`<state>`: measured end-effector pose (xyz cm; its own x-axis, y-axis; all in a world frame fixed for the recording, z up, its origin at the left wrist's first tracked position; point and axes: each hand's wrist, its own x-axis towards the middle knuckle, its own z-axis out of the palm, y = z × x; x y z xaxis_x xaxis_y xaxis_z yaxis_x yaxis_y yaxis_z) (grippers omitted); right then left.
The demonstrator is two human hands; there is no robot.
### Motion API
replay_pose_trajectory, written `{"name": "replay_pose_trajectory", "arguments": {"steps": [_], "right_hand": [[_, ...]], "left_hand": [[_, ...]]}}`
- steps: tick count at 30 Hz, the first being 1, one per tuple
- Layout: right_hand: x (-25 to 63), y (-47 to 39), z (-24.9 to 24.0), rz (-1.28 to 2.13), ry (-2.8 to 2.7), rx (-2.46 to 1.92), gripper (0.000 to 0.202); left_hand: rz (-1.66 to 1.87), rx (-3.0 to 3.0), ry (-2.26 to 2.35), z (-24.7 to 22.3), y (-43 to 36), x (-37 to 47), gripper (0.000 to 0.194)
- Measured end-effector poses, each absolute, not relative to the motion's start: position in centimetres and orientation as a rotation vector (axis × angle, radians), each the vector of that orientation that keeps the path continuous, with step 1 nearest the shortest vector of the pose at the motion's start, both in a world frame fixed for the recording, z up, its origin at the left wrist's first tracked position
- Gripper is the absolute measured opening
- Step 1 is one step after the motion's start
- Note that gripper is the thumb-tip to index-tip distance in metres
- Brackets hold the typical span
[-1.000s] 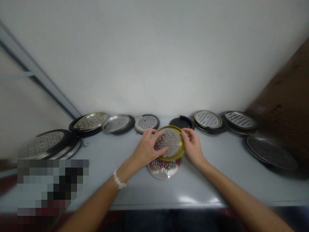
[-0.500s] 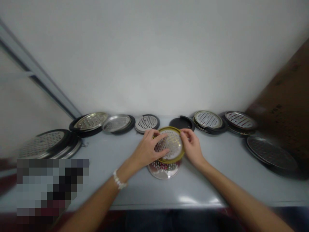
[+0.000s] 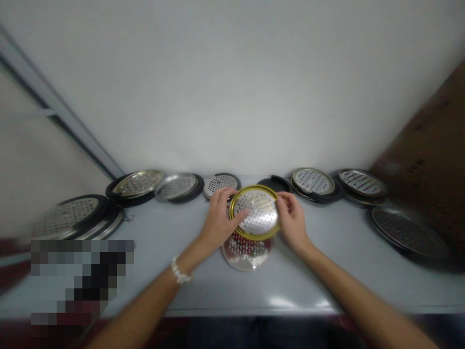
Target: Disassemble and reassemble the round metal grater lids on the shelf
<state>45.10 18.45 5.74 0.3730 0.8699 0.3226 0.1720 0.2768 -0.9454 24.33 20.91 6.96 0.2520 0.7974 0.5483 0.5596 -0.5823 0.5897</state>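
Between my hands is a round metal grater disc with a yellow-green rim, tilted a little toward me. My left hand grips its left edge, thumb lying over the perforated face and fingers behind the rim. At the right edge, my right hand holds the rim between thumb and curled fingers. Below it, a second round grater plate lies on the table, its upper part covered by the held disc. Behind the disc sits a black round holder, partly hidden.
Along the wall on the grey table lie a grater plate in a black ring and more stacks: left, far left, right, and far right. A cardboard box stands at the right.
The yellow-rimmed disc has been raised slightly and tilted toward me. My left hand's fingers have moved off its face to the edge, leaving the thumb on top.
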Motion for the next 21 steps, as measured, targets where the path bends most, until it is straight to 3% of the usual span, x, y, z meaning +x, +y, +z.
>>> {"name": "replay_pose_trajectory", "arguments": {"steps": [3,5,21], "right_hand": [[45.0,18.2,5.9,0.587,-1.119,-1.238,0.029],[44.9,18.1,6.0,0.562,-1.120,-1.240,0.029],[44.7,17.8,5.6,0.461,-1.087,-1.212,0.027]], "left_hand": [[1.288,2.148,1.284,7.0,20.9,24.4,0.021],[1.286,2.127,1.283,7.1,20.8,24.4,0.013],[1.260,1.739,1.163,6.3,21.3,24.4,0.023]]}}
